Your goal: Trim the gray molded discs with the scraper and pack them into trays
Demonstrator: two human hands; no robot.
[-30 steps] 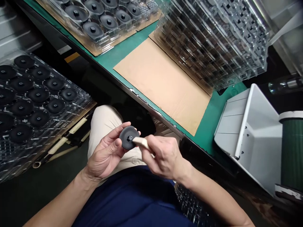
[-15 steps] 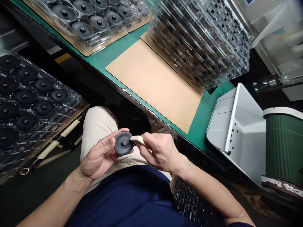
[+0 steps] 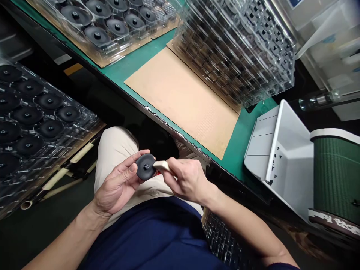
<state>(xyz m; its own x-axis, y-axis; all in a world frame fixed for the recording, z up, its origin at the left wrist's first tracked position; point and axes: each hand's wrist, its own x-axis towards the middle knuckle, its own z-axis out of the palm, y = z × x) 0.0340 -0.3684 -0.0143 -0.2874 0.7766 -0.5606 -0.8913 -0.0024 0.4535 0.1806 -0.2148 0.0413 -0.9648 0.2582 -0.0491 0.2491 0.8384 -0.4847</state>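
My left hand (image 3: 118,185) holds a small black round disc (image 3: 144,167) with a centre hub, thumb and fingers curled round its rim, above my lap. My right hand (image 3: 187,179) is closed on a pale beige stick-like tool (image 3: 161,165) whose tip touches the disc's right edge. Both hands sit just below the bench's front edge.
Clear plastic trays of black discs (image 3: 36,116) stand at my left, and more (image 3: 95,18) lie on the green bench (image 3: 239,142). A cardboard sheet (image 3: 182,97), a tall stack of empty clear trays (image 3: 239,48), a white bin (image 3: 284,157) and a green roll (image 3: 337,172) are to the right.
The disc and both hands have shifted slightly up and left in view. The tool's tip stays against the disc, now at its right edge rather than near the hub.
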